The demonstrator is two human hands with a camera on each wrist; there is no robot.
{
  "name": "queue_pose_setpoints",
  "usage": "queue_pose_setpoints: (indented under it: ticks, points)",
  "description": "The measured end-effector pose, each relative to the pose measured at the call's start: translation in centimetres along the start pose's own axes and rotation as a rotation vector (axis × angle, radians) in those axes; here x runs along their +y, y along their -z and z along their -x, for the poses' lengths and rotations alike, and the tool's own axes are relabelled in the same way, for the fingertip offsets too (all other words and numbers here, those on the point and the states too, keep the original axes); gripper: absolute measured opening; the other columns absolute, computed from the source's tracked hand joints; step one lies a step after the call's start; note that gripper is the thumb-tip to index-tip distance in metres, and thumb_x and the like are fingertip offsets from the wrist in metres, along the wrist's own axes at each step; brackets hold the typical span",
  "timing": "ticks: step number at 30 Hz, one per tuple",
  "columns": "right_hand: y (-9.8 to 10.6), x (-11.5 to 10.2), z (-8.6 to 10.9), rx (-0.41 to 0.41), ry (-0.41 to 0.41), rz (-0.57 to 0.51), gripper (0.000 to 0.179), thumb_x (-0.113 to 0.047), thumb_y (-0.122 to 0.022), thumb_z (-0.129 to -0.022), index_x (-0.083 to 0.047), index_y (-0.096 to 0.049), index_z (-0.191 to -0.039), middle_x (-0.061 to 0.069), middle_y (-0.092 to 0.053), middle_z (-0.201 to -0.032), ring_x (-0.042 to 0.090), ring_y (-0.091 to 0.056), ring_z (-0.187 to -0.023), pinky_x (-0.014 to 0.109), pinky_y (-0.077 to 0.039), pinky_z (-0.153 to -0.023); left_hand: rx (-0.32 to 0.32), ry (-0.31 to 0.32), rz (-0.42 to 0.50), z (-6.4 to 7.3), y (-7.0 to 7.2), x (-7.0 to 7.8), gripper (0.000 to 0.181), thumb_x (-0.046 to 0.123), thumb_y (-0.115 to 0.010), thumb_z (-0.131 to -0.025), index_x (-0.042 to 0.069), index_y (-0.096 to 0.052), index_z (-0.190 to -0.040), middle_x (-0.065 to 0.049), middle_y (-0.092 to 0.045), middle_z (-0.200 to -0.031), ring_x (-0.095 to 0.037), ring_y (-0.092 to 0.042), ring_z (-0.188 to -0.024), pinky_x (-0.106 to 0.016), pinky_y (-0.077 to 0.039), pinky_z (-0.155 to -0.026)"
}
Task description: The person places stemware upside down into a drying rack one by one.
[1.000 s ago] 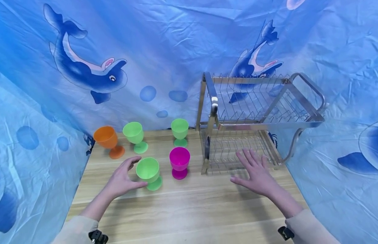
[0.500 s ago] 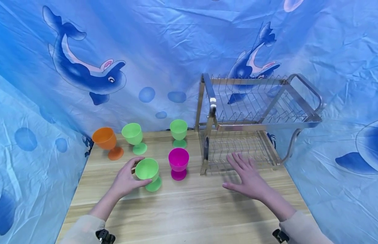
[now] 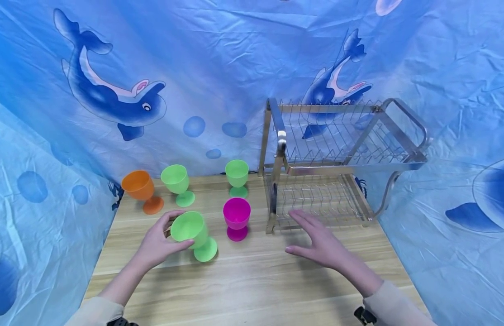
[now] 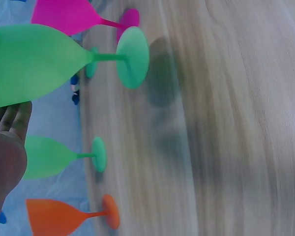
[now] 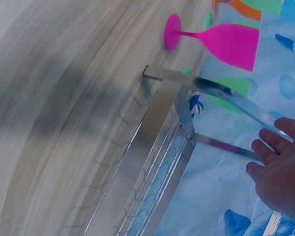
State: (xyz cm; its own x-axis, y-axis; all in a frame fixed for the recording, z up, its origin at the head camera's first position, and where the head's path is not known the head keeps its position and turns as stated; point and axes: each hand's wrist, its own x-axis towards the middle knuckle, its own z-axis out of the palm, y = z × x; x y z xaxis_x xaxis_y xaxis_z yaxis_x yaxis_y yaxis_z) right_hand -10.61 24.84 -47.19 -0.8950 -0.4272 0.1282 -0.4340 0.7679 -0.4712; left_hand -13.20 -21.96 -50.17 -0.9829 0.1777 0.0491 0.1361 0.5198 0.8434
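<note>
- Green goblet (image 3: 191, 231) sits at the front left of the wooden table (image 3: 252, 280), tilted, its bowl leaning toward the person while its foot stays near the tabletop; from the left wrist view (image 4: 34, 61) the foot looks lifted just off the wood, with a shadow beside it.
- Left hand (image 3: 156, 242) grips the bowl of that goblet, thumb at the near side and fingers curled round the far side.
- Right hand (image 3: 319, 244) hovers over the table with fingers straight and spread, holding nothing, just in front of the lower shelf of the metal dish rack (image 3: 341, 158).
- Magenta goblet (image 3: 237, 217) stands upright just to the right of the held one, between it and the rack.
- Two more green goblets (image 3: 177, 183) (image 3: 237, 176) and an orange goblet (image 3: 141, 190) stand upright along the back of the table.
- Blue dolphin-print cloth (image 3: 113, 97) hangs behind and around the table.
- Right wrist view is blurred, showing the rack's frame and the magenta goblet.
</note>
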Motion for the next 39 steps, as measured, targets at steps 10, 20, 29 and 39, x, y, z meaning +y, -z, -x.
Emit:
queue_pose_setpoints:
  ticks: [10,20,29,39]
  points:
    - [-0.4,-2.5,-1.2,-0.02,0.024,-0.197,0.087,-0.054,-0.082,-0.092,-0.026,-0.044,-0.164,0.008,-0.045,-0.167,0.04,-0.04,-0.154,0.069,-0.036,-0.12,-0.085,-0.113,0.255,1.0,2.3,3.4,0.071,0.003,-0.084,-0.09,0.002,-0.047,-0.151,-0.015,-0.061,-0.142,-0.009,-0.067,-0.116,-0.024,-0.06,-0.091]
    - [-0.4,-5.4,-3.3,-0.042,0.112,-0.334,0.074,-0.038,-0.084,-0.093,-0.025,-0.053,-0.158,-0.003,-0.054,-0.16,0.03,-0.048,-0.149,0.066,-0.042,-0.117,-0.151,-0.174,0.457,0.3,1.2,7.5,0.07,-0.006,-0.078,-0.09,-0.006,-0.043,-0.151,-0.002,-0.061,-0.141,-0.011,-0.064,-0.121,-0.026,-0.061,-0.092]
    - [-0.1,-6.1,-4.9,-0.068,0.218,-0.397,0.061,-0.031,-0.084,-0.094,-0.011,-0.063,-0.148,0.001,-0.065,-0.148,0.024,-0.059,-0.139,0.054,-0.051,-0.113,-0.213,-0.193,0.588,-0.7,-1.0,10.1,0.075,-0.005,-0.079,-0.088,-0.006,-0.041,-0.152,-0.004,-0.059,-0.143,-0.016,-0.061,-0.124,-0.03,-0.063,-0.091]
    - [-0.2,-5.6,-5.2,-0.159,0.179,-0.49,0.049,-0.029,-0.084,-0.095,-0.011,-0.07,-0.138,0.004,-0.072,-0.137,0.022,-0.065,-0.131,0.044,-0.054,-0.111,-0.233,-0.244,0.668,-1.5,-3.1,11.8,0.078,-0.001,-0.083,-0.085,-0.006,-0.044,-0.152,-0.006,-0.058,-0.145,-0.016,-0.059,-0.127,-0.029,-0.061,-0.096]
